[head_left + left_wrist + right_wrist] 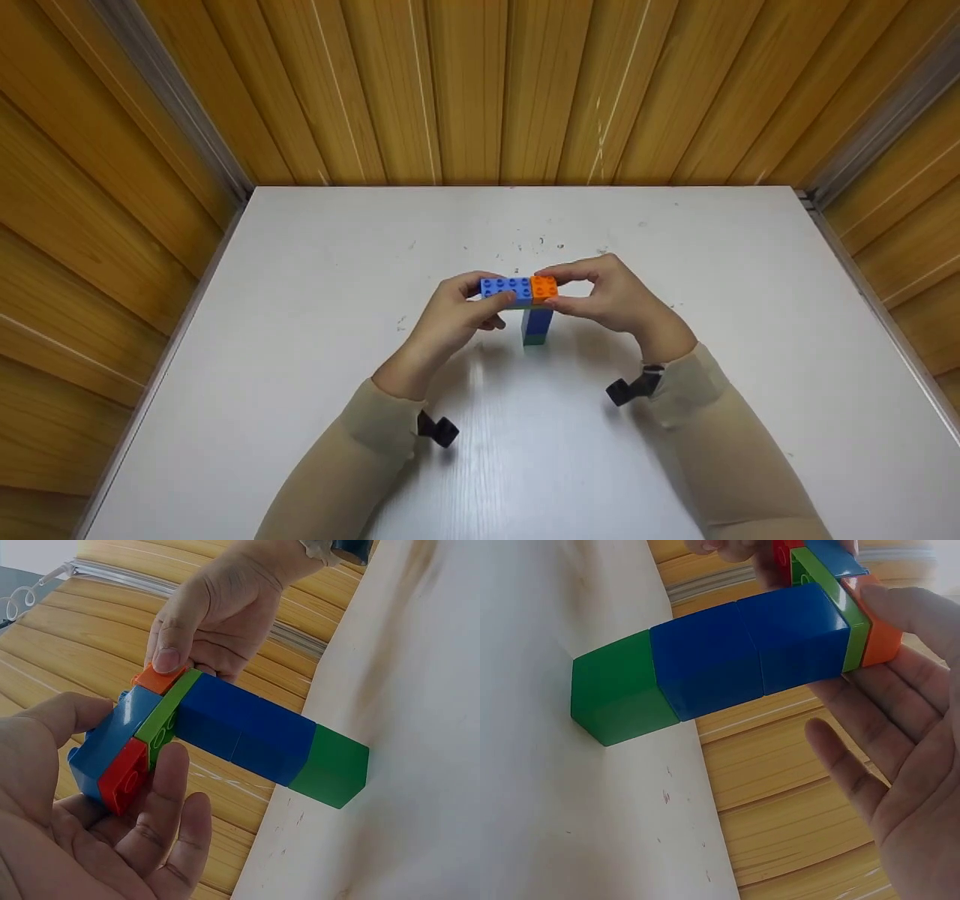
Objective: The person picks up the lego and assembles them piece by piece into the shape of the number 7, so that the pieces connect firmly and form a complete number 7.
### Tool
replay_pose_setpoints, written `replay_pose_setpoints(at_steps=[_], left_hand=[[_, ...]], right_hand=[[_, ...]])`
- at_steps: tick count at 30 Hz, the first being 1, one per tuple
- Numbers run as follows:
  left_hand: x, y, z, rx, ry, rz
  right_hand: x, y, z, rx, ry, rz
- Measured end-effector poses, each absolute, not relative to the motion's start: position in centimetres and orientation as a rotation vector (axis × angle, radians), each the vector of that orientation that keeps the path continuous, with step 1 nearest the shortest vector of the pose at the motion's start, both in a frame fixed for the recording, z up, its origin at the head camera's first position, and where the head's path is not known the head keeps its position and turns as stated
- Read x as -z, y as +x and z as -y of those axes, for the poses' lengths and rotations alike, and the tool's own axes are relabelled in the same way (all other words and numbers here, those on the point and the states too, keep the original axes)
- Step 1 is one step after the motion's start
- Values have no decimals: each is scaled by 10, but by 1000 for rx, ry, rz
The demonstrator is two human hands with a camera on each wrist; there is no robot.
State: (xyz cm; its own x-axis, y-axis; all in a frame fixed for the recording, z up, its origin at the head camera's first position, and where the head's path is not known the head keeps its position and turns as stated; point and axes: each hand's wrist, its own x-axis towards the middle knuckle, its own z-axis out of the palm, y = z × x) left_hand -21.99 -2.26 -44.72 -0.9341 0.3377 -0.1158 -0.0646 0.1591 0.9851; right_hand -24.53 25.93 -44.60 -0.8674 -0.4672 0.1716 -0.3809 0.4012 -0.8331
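A toy-brick tower stands upright on the white table: a green brick point(330, 765) at the bottom, two dark blue bricks point(705, 652) above it, then a thin light green brick point(836, 592) that sticks out to the left. On top, a lighter blue brick point(507, 284) with several studs and a square orange brick point(544, 289) sit side by side. Beneath the blue brick's left end is a red brick point(125, 775). My left hand point(454, 311) holds the blue brick between thumb and fingers. From the other side, my right hand point(619, 296) pinches the orange brick.
The white table point(337, 262) reaches back to a wood-patterned wall point(465, 90), with similar panels left and right. Small dark marks dot its surface behind the tower. A black wrist camera point(439, 429) is on the left wrist, another black camera point(634, 386) on the right.
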Motion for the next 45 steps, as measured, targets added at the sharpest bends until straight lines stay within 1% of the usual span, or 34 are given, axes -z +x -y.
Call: replay_pose_setpoints(at_steps=[9,19,26,33,39,45], left_hand=[[445,-222,23,-1819,254,-2137],[446,-221,23,-1814,247,-2146],[449,-219,24,-1828,263,-2163],[444,-222,24,-1819,315,-2203],[438,-222,31,-1767,302,-2282],[436,-224,37,-1761,385,-2287]], right_hand=[[448,-245,-259,1502,-866,-2570],[449,-246,-259,1446,-784,-2586],[451,-245,-258,1430,-838,-2597],[449,-246,-261,1428,-812,-2612],[451,-245,-260,1424,-802,-2605],[453,-247,-261,1468,-765,-2566]])
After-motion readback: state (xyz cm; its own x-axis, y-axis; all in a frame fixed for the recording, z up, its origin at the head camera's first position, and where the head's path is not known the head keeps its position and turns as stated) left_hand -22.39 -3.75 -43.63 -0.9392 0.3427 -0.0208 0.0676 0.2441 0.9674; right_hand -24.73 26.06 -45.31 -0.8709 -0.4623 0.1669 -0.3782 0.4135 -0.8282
